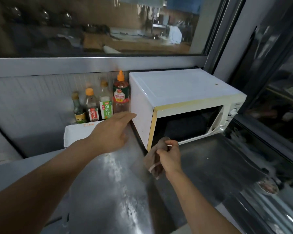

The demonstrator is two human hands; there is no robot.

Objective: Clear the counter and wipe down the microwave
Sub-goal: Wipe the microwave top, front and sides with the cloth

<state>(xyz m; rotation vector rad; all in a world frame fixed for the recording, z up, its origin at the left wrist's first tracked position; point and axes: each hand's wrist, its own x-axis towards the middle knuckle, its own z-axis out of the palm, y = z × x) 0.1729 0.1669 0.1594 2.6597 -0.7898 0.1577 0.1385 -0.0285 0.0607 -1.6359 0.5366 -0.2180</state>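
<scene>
Your right hand [169, 153] pinches the cloth [156, 157] at the microwave's [181, 100] lower front corner; your left hand [112, 130], fingers spread, touches its side. Bottles [101, 102] at ten o'clock could topple if that hand swings back.

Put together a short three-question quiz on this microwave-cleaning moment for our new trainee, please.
1. True or false: the right hand grips a brown cloth near the lower left corner of the microwave door.
2. How many sauce bottles stand in the row left of the microwave? A) two B) four C) six
3. Fill in: the left hand reaches with straight fingers toward the microwave's ____ side panel.

Key: 1 true; 2 B; 3 left.
</scene>
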